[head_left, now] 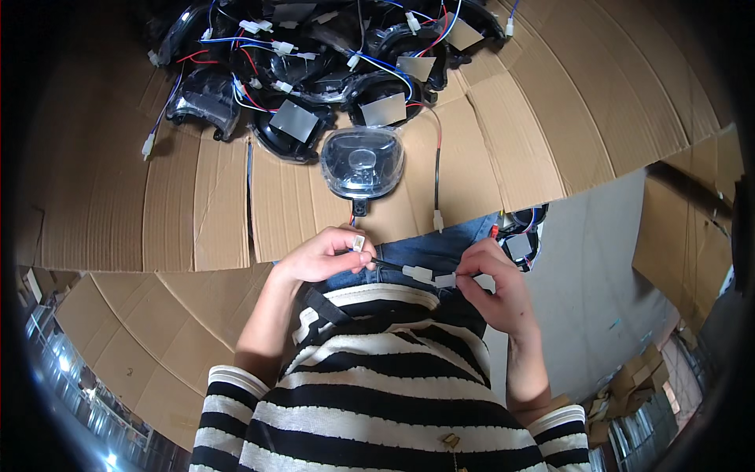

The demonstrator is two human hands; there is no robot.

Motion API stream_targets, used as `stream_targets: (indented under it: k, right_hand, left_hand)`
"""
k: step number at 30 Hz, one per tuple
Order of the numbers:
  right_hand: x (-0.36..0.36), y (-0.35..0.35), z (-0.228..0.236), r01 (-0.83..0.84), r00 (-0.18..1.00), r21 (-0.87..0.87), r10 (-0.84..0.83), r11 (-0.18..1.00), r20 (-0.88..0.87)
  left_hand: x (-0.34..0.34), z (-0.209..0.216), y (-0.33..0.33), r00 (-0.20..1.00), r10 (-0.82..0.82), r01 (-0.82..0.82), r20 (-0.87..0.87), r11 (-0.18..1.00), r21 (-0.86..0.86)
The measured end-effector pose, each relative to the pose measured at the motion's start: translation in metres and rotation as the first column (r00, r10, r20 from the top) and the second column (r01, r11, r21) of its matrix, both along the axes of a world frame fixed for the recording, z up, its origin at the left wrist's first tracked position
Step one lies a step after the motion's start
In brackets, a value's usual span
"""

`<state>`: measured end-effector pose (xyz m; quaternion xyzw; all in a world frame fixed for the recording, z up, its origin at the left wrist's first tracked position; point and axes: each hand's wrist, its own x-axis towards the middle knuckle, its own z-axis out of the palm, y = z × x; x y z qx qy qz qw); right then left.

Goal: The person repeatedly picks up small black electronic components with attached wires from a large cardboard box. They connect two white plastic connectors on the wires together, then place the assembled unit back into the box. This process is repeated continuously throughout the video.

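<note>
Just past the front edge of the cardboard, my left hand (326, 256) pinches a small white plug connector (359, 243) between thumb and fingers. A clear-lensed headlight (362, 163) lies right above it on the cardboard, with thin coloured wires running from its black mount toward this hand. From the same hand a black cable (385, 263) leads right to a white connector housing (418, 274). My right hand (497, 285) is closed on a second white connector (445, 280), close beside that housing; I cannot tell whether the two are joined.
Several more headlights (295, 122) with tangled wires and white plugs are heaped at the back of the cardboard sheet (503, 149). A black and red wire (438, 173) with a white plug hangs over its edge. Another lamp (523, 236) sits lower, beyond my right hand. Cardboard boxes (637, 377) stand lower right.
</note>
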<state>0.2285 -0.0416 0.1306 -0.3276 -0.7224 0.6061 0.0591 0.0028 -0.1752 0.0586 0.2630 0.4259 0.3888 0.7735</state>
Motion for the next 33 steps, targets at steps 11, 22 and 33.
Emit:
stream_targets:
  k: [11,22,33]
  right_hand:
    - [-0.006,-0.007,0.000,0.009,1.000,0.172,-0.008,0.985,-0.002]
    - [-0.009,-0.008,-0.007,0.023,1.000,0.259,-0.024,0.966,0.004]
    - [-0.007,0.008,-0.002,0.075,0.997,0.160,-0.077,0.984,0.006]
  left_hand:
    - [0.000,-0.004,-0.001,0.995,-0.022,0.032,0.098,0.994,-0.105]
    - [0.001,0.004,-0.004,0.999,0.009,-0.003,0.048,0.992,-0.128]
    - [-0.094,0.232,-0.196,0.152,0.858,-0.563,-0.491,0.484,0.670]
